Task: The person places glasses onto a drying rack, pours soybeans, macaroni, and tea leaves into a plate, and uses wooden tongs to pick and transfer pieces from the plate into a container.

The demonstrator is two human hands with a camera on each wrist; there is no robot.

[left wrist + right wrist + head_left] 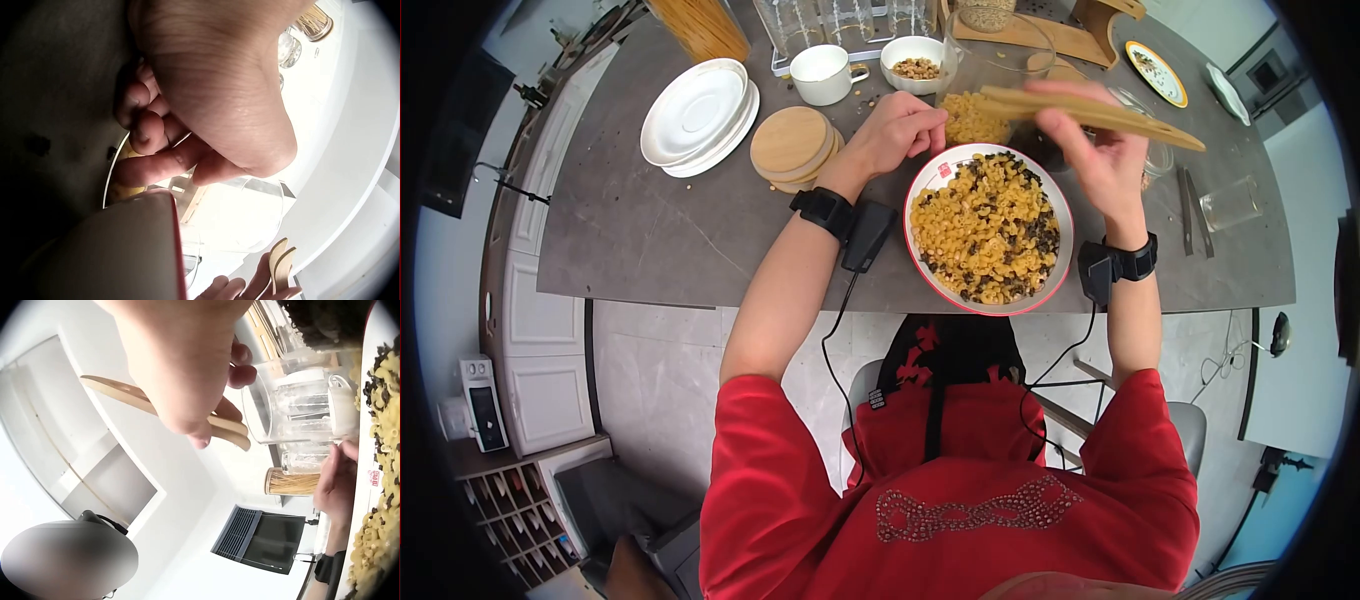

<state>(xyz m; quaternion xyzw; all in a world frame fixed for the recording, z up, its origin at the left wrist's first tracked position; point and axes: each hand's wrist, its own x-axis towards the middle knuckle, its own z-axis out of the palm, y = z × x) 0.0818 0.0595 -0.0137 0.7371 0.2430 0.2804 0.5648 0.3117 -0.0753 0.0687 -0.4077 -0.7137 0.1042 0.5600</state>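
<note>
In the head view, my right hand (1110, 165) grips a pair of wooden tongs (1165, 130) above the table, right of a tall glass jar (990, 65). Yellow macaroni (975, 120) lies in the bottom of that jar. My left hand (895, 135) holds the jar's lower left side with curled fingers; in the left wrist view its fingers (147, 169) overlap the glass close to the bowl. Directly in front stands a white bowl (912, 180) with a red rim, full of yellow macaroni mixed with dark bits.
Stacked white plates (685, 115), round wooden coasters (790, 145), a white cup (822, 75) and a small bowl of nuts (915, 65) stand to the left and back. Metal tongs (1195, 215) and a drinking glass (1232, 205) are at right. Upright glasses (850, 20) line the back.
</note>
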